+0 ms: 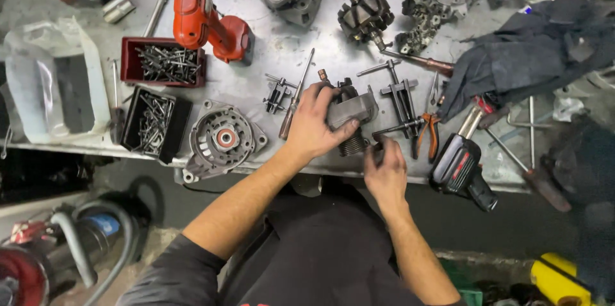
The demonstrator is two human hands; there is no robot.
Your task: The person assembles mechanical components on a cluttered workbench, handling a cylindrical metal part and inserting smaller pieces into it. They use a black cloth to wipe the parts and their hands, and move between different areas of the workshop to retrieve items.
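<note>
Gripping a grey metal motor part at the front edge of the workbench, the left hand wraps over its boxy housing. Below hangs 1 ribbed, threaded end, where the right hand pinches with its fingertips.

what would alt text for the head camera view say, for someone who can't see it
A person's left hand grips a grey metal motor housing at the edge of a cluttered grey metal workbench, while the right hand touches its ribbed lower end. Around it lie an orange cordless drill, two trays of screws and a round alternator end cover.
</note>
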